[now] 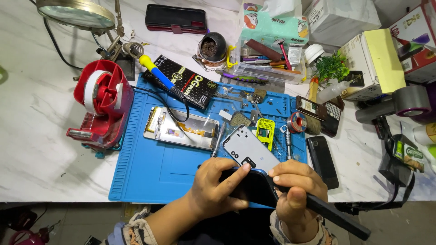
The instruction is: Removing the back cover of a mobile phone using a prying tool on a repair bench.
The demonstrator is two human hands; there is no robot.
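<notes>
1. The left hand (pixel 213 188) gripped a dark phone (pixel 250 186) at lower centre, over the counter (pixel 36 136) edge; a loosened grip could drop it.
2. The right hand (pixel 295 195), closed around a black tool (pixel 336 213) at its edge, might slip and gouge.

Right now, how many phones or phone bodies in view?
6. One held in both hands; opened one on the blue mat; a back panel above the hands; black one off the mat's right edge; two small ones above it. The dark case at the top may hide another.
</notes>
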